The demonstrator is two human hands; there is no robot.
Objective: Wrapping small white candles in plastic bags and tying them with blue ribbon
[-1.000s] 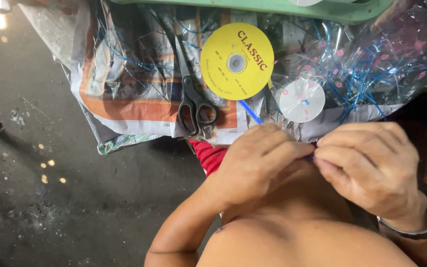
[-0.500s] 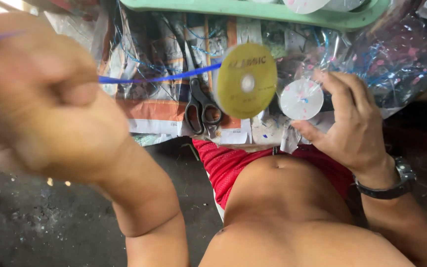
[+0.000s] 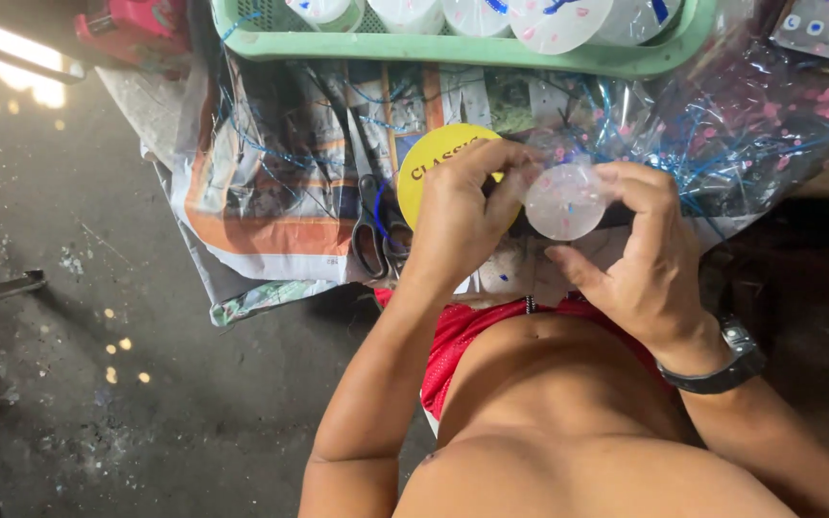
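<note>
Your left hand (image 3: 462, 216) and right hand (image 3: 650, 254) meet on a small round clear cup (image 3: 565, 200) speckled with pink dots: the grip is clamped on it from both sides, left fingertips pinching its upper left edge, right thumb and fingers curled around its right side and underneath. You hold the cup above your lap, just in front of the table edge. Behind your left hand lies a yellow disc (image 3: 429, 165), partly hidden by your knuckles, and just left of it a pair of scissors (image 3: 376, 225) rests on newspaper (image 3: 261, 206) strewn with thin blue ribbon (image 3: 271, 144). Crumpled clear cellophane (image 3: 760, 134) with pink dots spreads to the right. Farther back, a green tray (image 3: 453, 46) holds more wrapped cups. A dark watch (image 3: 726, 364) sits on your right wrist.
</note>
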